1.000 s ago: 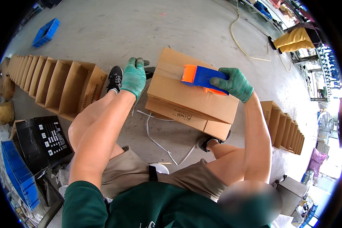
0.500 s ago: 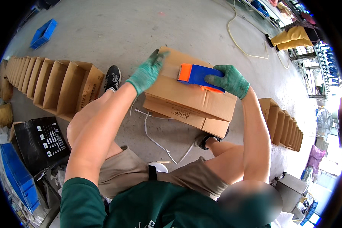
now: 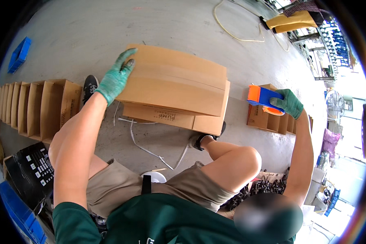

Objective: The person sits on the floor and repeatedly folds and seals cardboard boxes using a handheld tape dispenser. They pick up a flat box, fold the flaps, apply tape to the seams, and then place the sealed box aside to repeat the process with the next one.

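A closed cardboard box [image 3: 175, 77] lies in front of me on top of another cardboard piece [image 3: 158, 116], with a faint taped seam along its upper face. My left hand [image 3: 114, 79], in a green glove, touches the box's far left edge, thumb and a finger apart; its other fingers are partly hidden. Off to the right of the box, my gloved right hand [image 3: 288, 103] grips a blue and orange tape dispenser [image 3: 266, 97]. The dispenser is held clear of the box, above a row of open cartons [image 3: 258, 118].
More open cartons [image 3: 53, 105] stand in a row on the left. White strapping [image 3: 136, 142] lies on the floor by my feet. A blue crate [image 3: 19, 55] sits far left, a black box [image 3: 30, 168] near left. Dark small parts [image 3: 260, 188] lie beside my right leg.
My right hand has carried the tape dispenser off the box to the right. The left hand has shifted to the box's left edge. The whole view has turned somewhat to the right.
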The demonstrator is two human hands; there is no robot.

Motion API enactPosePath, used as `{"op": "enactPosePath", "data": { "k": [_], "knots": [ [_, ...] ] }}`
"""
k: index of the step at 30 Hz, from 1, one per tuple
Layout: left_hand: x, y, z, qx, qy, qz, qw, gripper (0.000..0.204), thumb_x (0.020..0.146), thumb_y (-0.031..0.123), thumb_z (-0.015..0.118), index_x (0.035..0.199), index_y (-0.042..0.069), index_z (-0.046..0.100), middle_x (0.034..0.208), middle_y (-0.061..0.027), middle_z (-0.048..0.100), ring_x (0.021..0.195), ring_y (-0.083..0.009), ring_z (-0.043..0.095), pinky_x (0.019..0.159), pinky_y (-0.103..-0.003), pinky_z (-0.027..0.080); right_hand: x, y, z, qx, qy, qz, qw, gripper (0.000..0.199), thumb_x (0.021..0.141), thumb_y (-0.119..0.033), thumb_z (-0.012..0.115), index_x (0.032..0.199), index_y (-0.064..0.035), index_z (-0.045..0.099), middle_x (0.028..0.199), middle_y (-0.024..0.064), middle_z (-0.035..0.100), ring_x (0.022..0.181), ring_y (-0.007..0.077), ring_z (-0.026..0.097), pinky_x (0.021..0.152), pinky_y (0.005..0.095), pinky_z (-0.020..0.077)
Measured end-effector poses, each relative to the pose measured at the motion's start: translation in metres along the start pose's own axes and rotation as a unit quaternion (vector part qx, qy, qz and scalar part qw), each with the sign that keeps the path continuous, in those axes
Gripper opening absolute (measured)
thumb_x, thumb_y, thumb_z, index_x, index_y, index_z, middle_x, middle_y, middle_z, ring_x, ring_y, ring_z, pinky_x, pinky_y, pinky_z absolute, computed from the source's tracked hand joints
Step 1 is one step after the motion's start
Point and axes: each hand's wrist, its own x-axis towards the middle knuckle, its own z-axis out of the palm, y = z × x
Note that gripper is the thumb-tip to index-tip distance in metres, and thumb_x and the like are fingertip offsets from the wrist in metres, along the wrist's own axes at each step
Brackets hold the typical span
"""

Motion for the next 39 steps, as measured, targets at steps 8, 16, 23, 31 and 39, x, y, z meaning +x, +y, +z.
{"op": "enactPosePath", "data": {
  "k": [8,16,23,31,39],
  "knots": [
    [0.001,0.013,0.002,-0.004,-0.001,-0.067,0.998,0.046,0.102,0.028,0.058,0.145,0.025,0.044,0.147,-0.0079,0.047,0.135,-0.0219,0.042,0.113,-0.036,0.033,0.057,0.003,0.044,-0.097,-0.06,0.061,0.992,0.039,0.085,-0.037,0.075,0.104,-0.0033,0.072,0.084,0.0111,0.069,0.077,0.0173,0.061,0.073,0.0316,0.0513],
    [0.0,0.02,0.006,-0.005,-0.004,-0.077,0.997,0.055,0.095,0.025,0.067,0.146,0.023,0.045,0.148,-0.0061,0.045,0.134,-0.0198,0.043,0.114,-0.035,0.036,0.062,-0.091,0.08,-0.185,-0.008,-0.001,0.983,0.04,0.085,-0.036,0.07,0.112,-0.0062,0.063,0.092,0.0127,0.073,0.077,0.0203,0.069,0.071,0.0345,0.0551],
    [0.003,0.008,0.004,-0.02,-0.004,-0.048,0.999,0.057,0.094,0.027,0.068,0.146,0.023,0.044,0.147,-0.0066,0.046,0.133,-0.0208,0.044,0.113,-0.035,0.037,0.061,-0.08,0.09,-0.129,-0.072,-0.077,0.986,0.033,0.088,-0.022,0.067,0.118,-0.0084,0.063,0.095,0.0183,0.072,0.086,0.0333,0.071,0.078,0.0377,0.0562],
    [0.003,0.005,0.006,0.019,-0.005,-0.062,0.998,0.061,0.093,0.039,0.069,0.146,0.024,0.042,0.148,-0.0119,0.048,0.134,-0.0284,0.047,0.112,-0.04,0.04,0.106,0.001,0.239,-0.08,0.166,-0.046,0.982,0.043,0.092,-0.018,0.058,0.132,-0.0062,0.048,0.105,0.0205,0.07,0.099,0.0428,0.065,0.082,0.0479,0.0533],
    [0.006,0.005,0.01,0.068,0.002,-0.06,0.996,0.057,0.095,0.036,0.066,0.146,0.024,0.042,0.149,-0.0097,0.045,0.134,-0.0263,0.046,0.112,-0.041,0.039,0.063,-0.063,0.17,-0.286,-0.024,0.098,0.953,0.025,0.09,-0.021,0.059,0.106,-0.0079,0.073,0.113,0.0185,0.07,0.104,0.0355,0.068,0.086,0.0422,0.0553]
  ]
}}
